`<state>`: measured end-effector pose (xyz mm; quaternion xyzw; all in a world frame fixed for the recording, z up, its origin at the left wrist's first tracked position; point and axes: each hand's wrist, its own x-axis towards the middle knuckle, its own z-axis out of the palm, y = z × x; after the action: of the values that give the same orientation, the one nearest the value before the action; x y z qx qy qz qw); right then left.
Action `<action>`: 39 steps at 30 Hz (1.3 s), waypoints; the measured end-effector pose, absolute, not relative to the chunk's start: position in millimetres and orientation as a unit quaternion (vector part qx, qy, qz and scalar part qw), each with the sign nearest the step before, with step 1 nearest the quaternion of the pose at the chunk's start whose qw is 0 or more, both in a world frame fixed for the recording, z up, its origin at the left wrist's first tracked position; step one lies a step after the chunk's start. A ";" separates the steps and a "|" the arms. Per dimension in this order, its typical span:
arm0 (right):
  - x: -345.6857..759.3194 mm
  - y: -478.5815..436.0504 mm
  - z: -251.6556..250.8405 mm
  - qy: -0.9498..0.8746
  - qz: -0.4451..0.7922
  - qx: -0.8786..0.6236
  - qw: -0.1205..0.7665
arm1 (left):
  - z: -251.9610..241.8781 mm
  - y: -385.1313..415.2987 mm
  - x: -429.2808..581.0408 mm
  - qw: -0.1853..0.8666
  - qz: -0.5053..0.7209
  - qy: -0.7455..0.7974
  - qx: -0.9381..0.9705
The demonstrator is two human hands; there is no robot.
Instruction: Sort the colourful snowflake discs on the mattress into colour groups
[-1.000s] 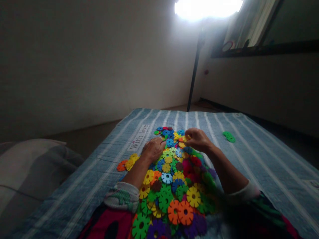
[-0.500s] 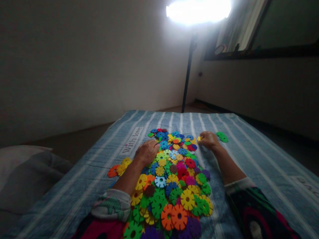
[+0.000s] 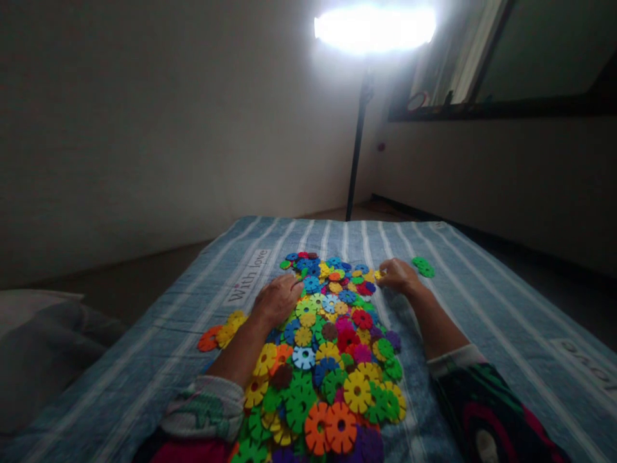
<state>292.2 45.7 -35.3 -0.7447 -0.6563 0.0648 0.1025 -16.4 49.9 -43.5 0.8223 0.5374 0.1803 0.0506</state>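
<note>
Colourful flower-shaped plastic discs with notched rims and centre holes lie in a long heap (image 3: 332, 354) on the striped cloth. At the heap's far left edge my left hand (image 3: 278, 299) has its fingers curled downward. A bit of green shows by its fingertips, but I cannot tell whether it is held. Across the heap, my right hand (image 3: 396, 275) pinches a yellow notched disc (image 3: 379, 275) between thumb and fingers, close to the heap's far right edge. Just beyond that hand lie some green discs (image 3: 423, 267) joined or overlapping.
Orange (image 3: 209, 339) and yellow discs (image 3: 231, 328) lie left of my left forearm. A blue cloth (image 3: 491, 302) with white stripes and printed words covers the surface. Behind it stands a bright lamp (image 3: 376, 29) on a dark pole (image 3: 355, 154). Grey fabric (image 3: 53, 347) lies at left.
My right hand has come slightly down toward the heap with the yellow disc. My left hand has drawn back a little toward me. The view has shifted slightly to the right.
</note>
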 end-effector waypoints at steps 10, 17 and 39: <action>301.7 66.0 -37.2 -0.634 0.031 -0.762 0.130 | -42.2 50.8 -17.7 0.056 0.175 0.538 0.823; 319.1 91.8 -44.7 -0.598 -0.005 -0.784 0.167 | -45.2 53.7 -19.5 0.052 0.172 0.537 0.824; 366.7 117.2 -31.1 -0.557 0.012 -0.758 0.340 | -39.9 53.5 -19.8 0.054 0.167 0.550 0.817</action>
<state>366.7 117.2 -31.1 -0.7576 -0.5569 0.0118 0.3402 -19.8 53.5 -39.9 0.8168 0.5495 0.1669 0.0544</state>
